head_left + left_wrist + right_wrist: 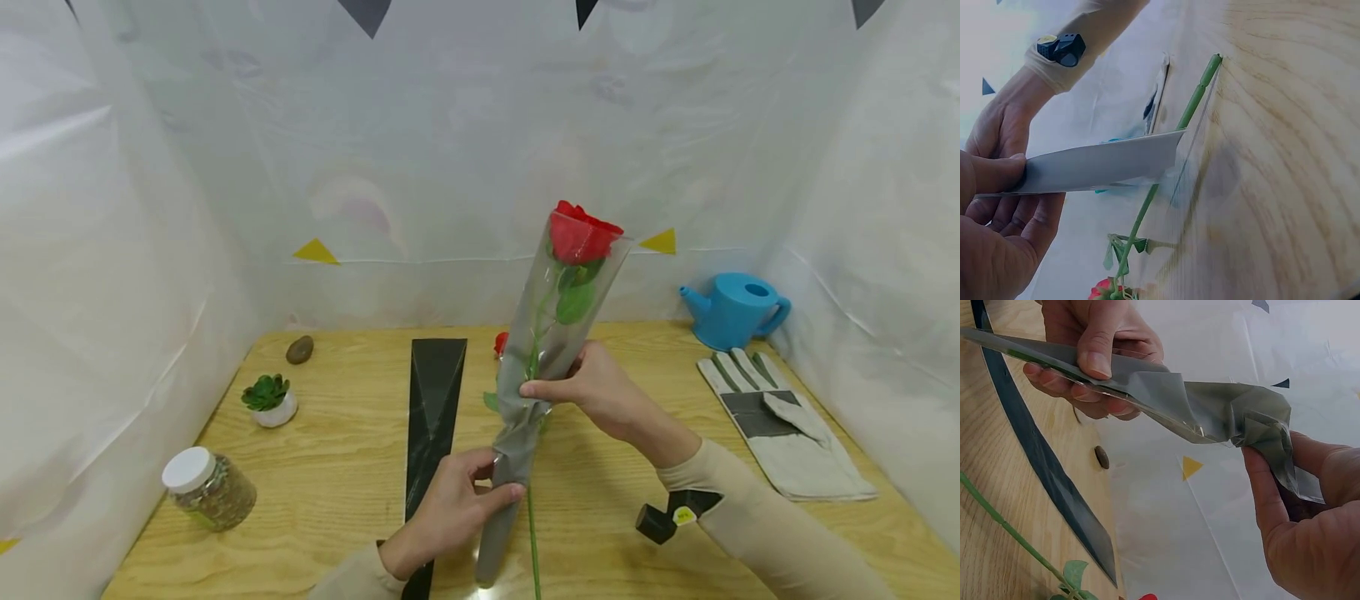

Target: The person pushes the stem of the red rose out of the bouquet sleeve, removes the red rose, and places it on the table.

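Observation:
A red rose (581,237) stands tilted in a flower sleeve (551,350) with a clear front and grey back, held above the table. My right hand (611,396) pinches the sleeve around its middle, where it is gathered and creased. Lower down, my left hand (456,500) grips the narrow end between thumb and fingers. In the left wrist view, that tapered end (1104,165) juts out past the fingers. Behind it on the table lies a second rose with a long green stem (1141,215); the sleeve hides part of it in the head view.
A flat dark sleeve (435,400) lies left of the hands. Farther left are a stone (300,350), a potted succulent (272,402) and a white-lidded jar (213,492). At right are a blue watering can (735,312) and a work glove (783,429). White sheeting surrounds the table.

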`<state>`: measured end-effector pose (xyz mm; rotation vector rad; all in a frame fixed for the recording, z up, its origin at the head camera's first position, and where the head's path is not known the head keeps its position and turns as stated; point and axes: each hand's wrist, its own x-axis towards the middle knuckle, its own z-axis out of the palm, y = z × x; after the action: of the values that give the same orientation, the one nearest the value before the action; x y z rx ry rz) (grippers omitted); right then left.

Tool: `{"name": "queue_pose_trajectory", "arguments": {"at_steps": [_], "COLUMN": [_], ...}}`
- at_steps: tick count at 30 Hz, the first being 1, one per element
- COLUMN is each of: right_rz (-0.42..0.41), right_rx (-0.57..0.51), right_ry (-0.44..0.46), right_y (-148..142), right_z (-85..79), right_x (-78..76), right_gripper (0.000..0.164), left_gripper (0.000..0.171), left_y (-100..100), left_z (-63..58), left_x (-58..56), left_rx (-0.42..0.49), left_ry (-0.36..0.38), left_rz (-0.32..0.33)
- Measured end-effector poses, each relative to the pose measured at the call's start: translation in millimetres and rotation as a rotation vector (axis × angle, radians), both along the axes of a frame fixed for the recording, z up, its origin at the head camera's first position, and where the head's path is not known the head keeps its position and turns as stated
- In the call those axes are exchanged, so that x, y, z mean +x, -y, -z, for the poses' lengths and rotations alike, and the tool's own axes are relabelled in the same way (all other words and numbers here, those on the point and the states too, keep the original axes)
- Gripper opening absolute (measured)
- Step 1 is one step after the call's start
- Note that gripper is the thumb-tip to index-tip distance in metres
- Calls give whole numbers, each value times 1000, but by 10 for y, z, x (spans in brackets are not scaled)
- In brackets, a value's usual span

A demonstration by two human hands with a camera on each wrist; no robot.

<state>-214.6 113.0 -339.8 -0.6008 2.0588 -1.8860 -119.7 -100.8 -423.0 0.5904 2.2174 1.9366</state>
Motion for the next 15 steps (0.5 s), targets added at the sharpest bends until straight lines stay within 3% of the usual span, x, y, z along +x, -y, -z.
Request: {"name": "queue_pose_trajectory", "arguments": {"at_steps": [5,11,15], "right_rz": [-5,13,32], "right_rx": [-19,-67,-92], "right_ry": [33,104,124], "right_y": [4,8,14], "right_z": [4,36,25], "right_x": [2,-16,-35], "right_gripper": [61,61,62], "left_gripper": [26,46,48], "left_y": [19,28,23], "left_z": [-12,-15,12], "left_x": [-14,-35,-49], "left_rx": [-5,50,69], "left_ry": [19,118,123], "left_rz": [26,72,77]}}
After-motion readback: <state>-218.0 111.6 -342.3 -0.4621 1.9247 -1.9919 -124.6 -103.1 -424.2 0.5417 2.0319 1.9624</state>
